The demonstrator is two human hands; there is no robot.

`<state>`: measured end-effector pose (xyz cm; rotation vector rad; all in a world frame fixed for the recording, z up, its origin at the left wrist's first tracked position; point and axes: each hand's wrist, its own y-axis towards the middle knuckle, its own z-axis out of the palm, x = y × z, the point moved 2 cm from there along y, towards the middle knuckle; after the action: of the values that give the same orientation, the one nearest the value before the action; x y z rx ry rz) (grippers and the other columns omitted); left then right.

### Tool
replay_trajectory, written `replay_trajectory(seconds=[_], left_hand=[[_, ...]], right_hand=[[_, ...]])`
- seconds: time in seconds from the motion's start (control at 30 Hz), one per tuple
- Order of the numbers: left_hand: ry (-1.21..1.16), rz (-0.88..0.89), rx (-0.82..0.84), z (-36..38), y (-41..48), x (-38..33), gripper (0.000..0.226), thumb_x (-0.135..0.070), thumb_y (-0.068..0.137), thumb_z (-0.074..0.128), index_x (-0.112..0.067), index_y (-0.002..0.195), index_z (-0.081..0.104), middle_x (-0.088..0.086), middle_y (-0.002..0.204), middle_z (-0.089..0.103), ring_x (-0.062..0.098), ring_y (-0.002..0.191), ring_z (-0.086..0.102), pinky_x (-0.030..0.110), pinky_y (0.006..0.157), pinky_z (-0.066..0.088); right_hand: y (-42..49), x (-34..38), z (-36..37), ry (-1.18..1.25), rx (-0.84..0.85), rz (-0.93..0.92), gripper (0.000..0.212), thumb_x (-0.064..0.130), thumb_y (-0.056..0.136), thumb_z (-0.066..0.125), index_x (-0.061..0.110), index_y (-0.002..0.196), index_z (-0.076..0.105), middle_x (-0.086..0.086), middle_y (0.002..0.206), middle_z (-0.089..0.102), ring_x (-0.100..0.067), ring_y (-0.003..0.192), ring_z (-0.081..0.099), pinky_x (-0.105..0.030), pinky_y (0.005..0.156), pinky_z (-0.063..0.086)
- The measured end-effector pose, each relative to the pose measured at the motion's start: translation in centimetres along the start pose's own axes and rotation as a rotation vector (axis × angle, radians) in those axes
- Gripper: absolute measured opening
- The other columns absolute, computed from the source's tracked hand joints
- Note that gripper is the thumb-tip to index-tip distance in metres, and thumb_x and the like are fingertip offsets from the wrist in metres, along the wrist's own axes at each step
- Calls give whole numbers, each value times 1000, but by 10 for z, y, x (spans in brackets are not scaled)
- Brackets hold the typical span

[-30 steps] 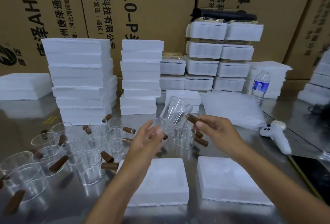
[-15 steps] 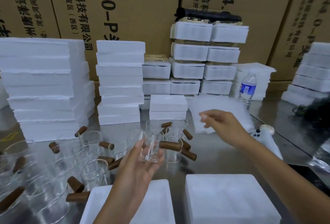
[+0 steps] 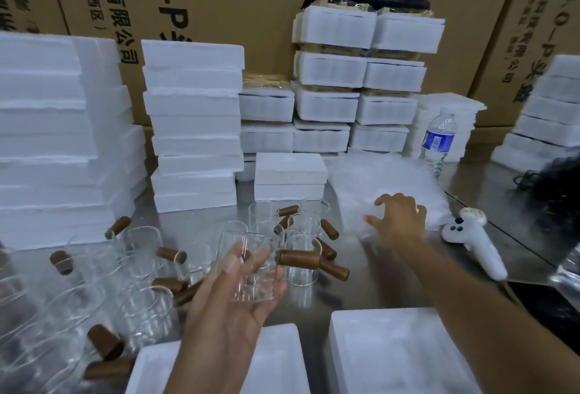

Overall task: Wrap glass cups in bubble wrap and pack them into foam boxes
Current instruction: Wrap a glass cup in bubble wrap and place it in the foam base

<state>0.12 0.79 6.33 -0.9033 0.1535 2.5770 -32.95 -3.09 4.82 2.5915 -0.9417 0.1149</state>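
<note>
My left hand (image 3: 232,309) holds a clear glass cup (image 3: 251,268) with a brown wooden handle, raised above the steel table. My right hand (image 3: 398,221) reaches out to the stack of bubble wrap sheets (image 3: 386,183), fingers spread and touching its near edge. Several more glass cups with wooden handles (image 3: 141,252) stand on the table to the left and in the middle. Two foam boxes lie at the near edge, one on the left (image 3: 276,359) and one on the right (image 3: 401,346).
Tall stacks of white foam boxes (image 3: 194,127) line the back, with cardboard cartons behind them. A water bottle (image 3: 437,142) stands at the back right. A white handheld controller (image 3: 470,240) lies right of the bubble wrap. A black object sits at the far right.
The cup passed from my right hand to my left. My right hand moved right and forward onto the bubble wrap stack. The view shifted right.
</note>
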Motion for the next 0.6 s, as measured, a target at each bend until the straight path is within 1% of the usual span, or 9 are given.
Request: replay_trajectory(seconds=[0.1,0.17,0.23,0.3,0.37,0.47,0.53,0.57,0.6], left_hand=[[10,-4,8,3,-1,0,49,-32,59,77,-11,101,65,17,96,73,33,79,72,34,56,58],[11,2,12,3,-1,0,50,-29,59,70,-10,104,63,16,93,73,32,77,72,33,56,58],[6,4,32,2,-1,0,47,-28,60,65,-10,103,63,16,94,73,32,77,72,32,56,57],[-1,15,37,1,-2,-1,43,-28,63,64,-10,102,64,17,96,72,32,79,71,32,58,58],[-15,25,32,1,-4,-4,44,-29,62,72,-10,100,66,18,100,70,32,81,71,33,61,58],[-36,44,50,4,-7,-10,65,-33,48,91,-11,104,67,18,106,68,30,83,70,33,64,58],[-67,72,59,7,-12,-16,84,-39,35,96,-11,106,64,14,104,69,28,84,70,33,66,58],[-92,86,73,9,-15,-20,87,-40,32,97,-11,107,63,13,105,69,27,85,70,32,67,58],[-115,101,96,11,-19,-24,85,-41,33,96,-11,105,64,12,105,69,26,87,69,32,68,58]], right_hand=[[3,-3,-5,-51,22,-18,29,45,89,57,26,111,61,-1,119,56,-21,120,43,-41,107,21],[5,-3,-10,-73,16,-30,26,47,91,53,27,104,65,-1,111,62,-20,115,47,-42,106,22],[6,-3,-17,-48,-17,-39,29,48,93,49,27,100,67,-2,105,66,-22,110,51,-42,104,24],[4,-1,-29,63,-89,-48,32,46,94,47,24,99,69,-3,103,68,-24,104,56,-41,101,30],[-1,7,-47,198,-193,-105,33,43,94,48,19,99,70,-3,103,70,-25,98,60,-42,94,38],[-24,30,-81,378,-306,-271,31,40,93,52,15,96,71,-1,101,70,-21,93,61,-39,86,43],[-53,46,-104,512,-292,-387,25,43,90,54,21,87,68,5,93,67,-11,87,57,-35,84,43],[-71,53,-114,565,-253,-441,22,46,88,54,27,82,63,11,88,64,-8,85,55,-33,83,43],[-92,60,-121,607,-208,-486,20,49,85,54,31,78,59,14,85,61,-7,83,55,-31,82,43]])
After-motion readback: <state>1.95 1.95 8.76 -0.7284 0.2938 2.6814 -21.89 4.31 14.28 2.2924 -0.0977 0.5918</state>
